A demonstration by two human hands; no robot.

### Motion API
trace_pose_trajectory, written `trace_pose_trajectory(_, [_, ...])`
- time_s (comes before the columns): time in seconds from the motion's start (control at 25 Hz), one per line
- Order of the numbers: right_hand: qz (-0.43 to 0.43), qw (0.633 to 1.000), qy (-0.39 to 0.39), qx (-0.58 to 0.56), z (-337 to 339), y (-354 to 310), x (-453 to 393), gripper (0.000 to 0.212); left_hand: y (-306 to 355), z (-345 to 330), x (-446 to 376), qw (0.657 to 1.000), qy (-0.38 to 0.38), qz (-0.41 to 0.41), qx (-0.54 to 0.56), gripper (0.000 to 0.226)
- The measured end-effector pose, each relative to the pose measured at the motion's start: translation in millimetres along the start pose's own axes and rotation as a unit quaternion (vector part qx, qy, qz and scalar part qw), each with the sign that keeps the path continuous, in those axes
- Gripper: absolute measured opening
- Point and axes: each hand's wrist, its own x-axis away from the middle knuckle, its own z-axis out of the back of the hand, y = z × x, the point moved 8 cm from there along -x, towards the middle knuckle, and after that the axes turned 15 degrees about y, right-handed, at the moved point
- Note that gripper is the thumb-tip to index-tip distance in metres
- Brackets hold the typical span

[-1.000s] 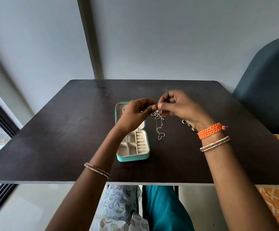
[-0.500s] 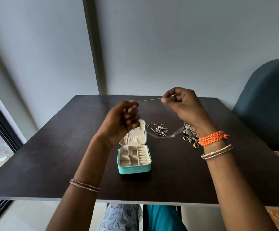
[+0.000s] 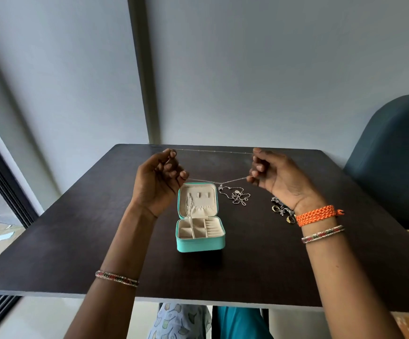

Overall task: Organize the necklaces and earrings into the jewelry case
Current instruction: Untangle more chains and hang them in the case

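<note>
Head view: left hand and right hand each pinch the thin silver chain necklace, stretched between them above the dark brown tabletop. Open teal jewelry case with cream lining: one chain hangs in lid, tray compartments bare. Tangled silver necklace pile and earrings lie to its right.

A dark wooden table stands against a pale grey wall, with a blue chair beside it.
</note>
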Motion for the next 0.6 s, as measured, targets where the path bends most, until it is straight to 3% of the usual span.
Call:
trace_pose_trajectory(0.16, [-0.022, 0.997, 0.004, -0.07, -4, 3, -3, 0.016, -1, 0, -2, 1.0, 0.028, 0.001, 0.002, 0.032])
trace_pose_trajectory(0.28, [0.062, 0.994, -0.005, 0.095, -16, -2, 0, 0.017, -5, -6, -3, 0.998, 0.031, 0.001, -0.05, 0.027])
trace_pose_trajectory(0.44, [0.158, 0.91, -0.07, 0.376, -50, -4, 17, 0.02, -16, -23, -2, 0.992, 0.016, -0.02, -0.126, 0.019])
trace_pose_trajectory(0.52, [0.169, 0.891, -0.093, 0.41, -64, -3, 23, 0.024, -22, -30, 3, 0.982, 0.004, -0.038, -0.182, 0.02])
trace_pose_trajectory(0.6, [0.193, 0.902, -0.086, 0.376, -70, -12, 27, 0.025, -29, -36, 10, 0.973, -0.021, -0.038, -0.227, 0.023])
